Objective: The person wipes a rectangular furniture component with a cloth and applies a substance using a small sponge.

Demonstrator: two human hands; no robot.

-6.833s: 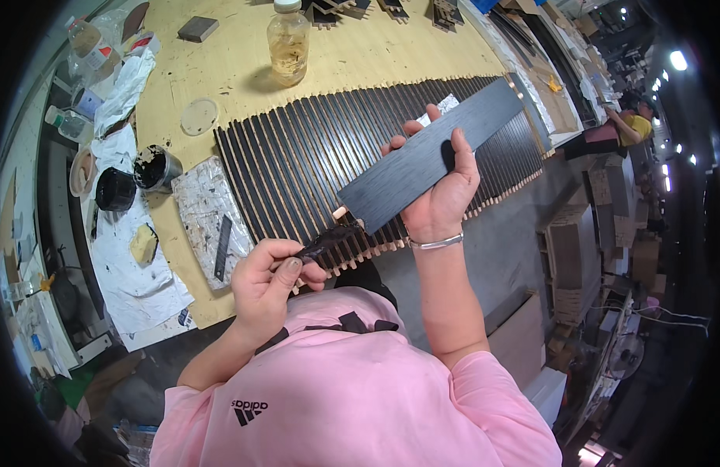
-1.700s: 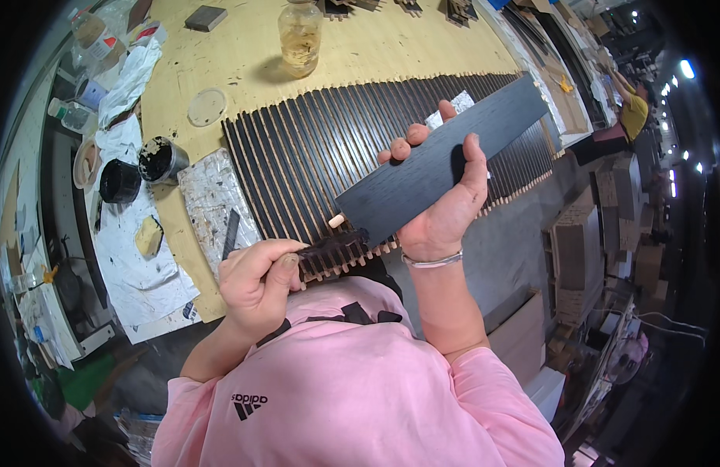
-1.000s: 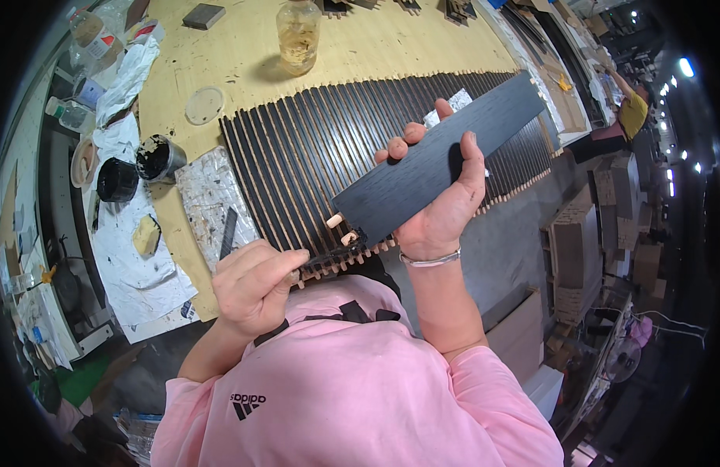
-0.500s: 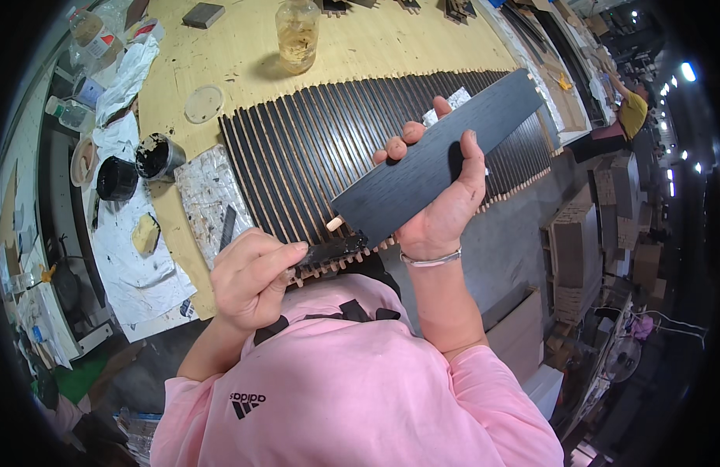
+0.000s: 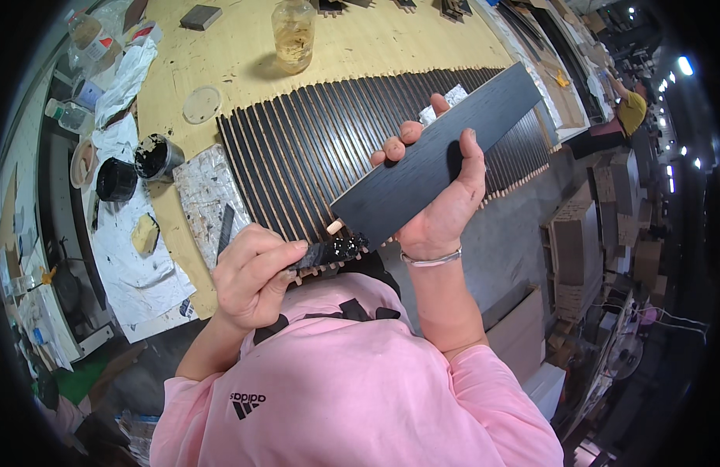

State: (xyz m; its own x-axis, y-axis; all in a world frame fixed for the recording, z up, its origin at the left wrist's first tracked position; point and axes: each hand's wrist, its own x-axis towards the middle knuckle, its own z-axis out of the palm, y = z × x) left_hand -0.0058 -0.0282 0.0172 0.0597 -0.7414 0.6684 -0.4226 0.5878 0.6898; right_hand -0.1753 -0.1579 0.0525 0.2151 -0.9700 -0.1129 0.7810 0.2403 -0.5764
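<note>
My left hand (image 5: 255,276) pinches a dark scraper (image 5: 317,255), its blade loaded with shiny wet black paste. That blade reaches the lower-left end of a long, dark-stained wooden board (image 5: 445,140). My right hand (image 5: 449,210) grips this board, thumb over the face and fingers around the far edge, holding it tilted up to the right. A pale wooden dowel (image 5: 335,227) sticks out of the board's near end. Under the board, a row of dark slats (image 5: 297,148) with pale dowel ends lies packed side by side on the table. Part of the row is hidden by the board and my hands.
Two tubs of black paste, one black (image 5: 116,179) and one clear (image 5: 159,158), stand on the left. Near them are a yellow sponge (image 5: 146,233), a stained slab (image 5: 208,187) and a round lid (image 5: 202,105). A plastic bottle (image 5: 293,39) stands farther back. Someone in yellow (image 5: 631,113) is far right.
The scraper has turned slightly, and the wet paste on it now glints. Both hands and the board have hardly moved.
</note>
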